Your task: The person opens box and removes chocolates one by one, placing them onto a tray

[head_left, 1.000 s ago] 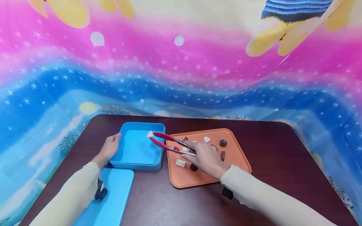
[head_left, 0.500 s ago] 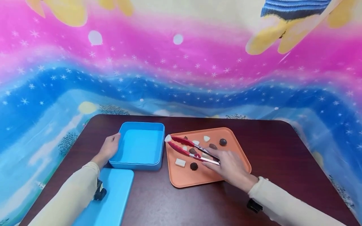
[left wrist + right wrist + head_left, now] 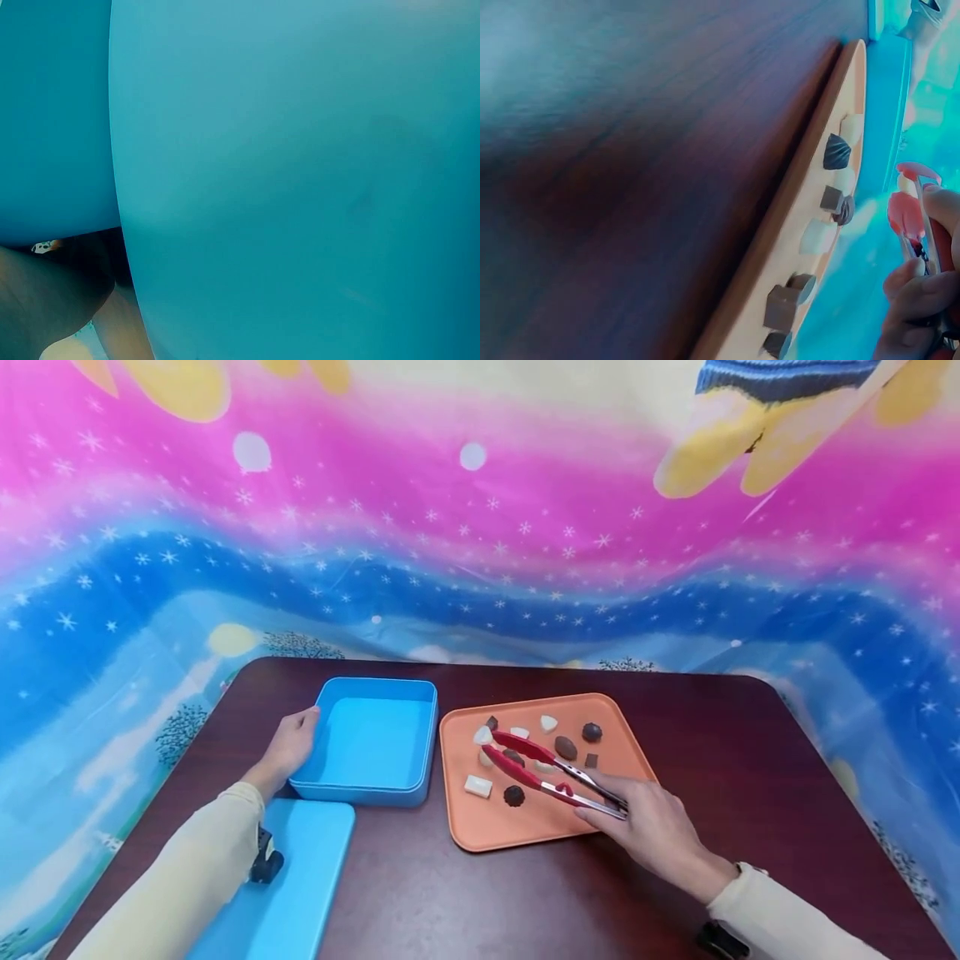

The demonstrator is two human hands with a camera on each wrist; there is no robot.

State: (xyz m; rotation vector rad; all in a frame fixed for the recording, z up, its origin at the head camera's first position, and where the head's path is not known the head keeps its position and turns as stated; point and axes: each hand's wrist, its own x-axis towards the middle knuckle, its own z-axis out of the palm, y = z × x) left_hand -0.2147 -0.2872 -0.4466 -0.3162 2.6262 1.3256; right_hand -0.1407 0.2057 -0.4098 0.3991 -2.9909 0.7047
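In the head view my right hand holds red-tipped metal tongs, with a small white chocolate between their tips. The tongs reach over the left part of an orange tray. Several white, brown and dark chocolates lie there, including a white block, a fluted dark one and a brown oval. My left hand grips the left side of an open blue box, its thumb at the rim; the other fingers are mostly hidden.
A flat blue lid lies on the dark table in front of the box, beneath my left forearm. The box stands just left of the tray, a narrow gap between them. Behind the table hangs a colourful printed cloth.
My right hand has drawn the tongs and the white chocolate rightward, from above the blue box to above the tray. My left hand has stayed at the box.
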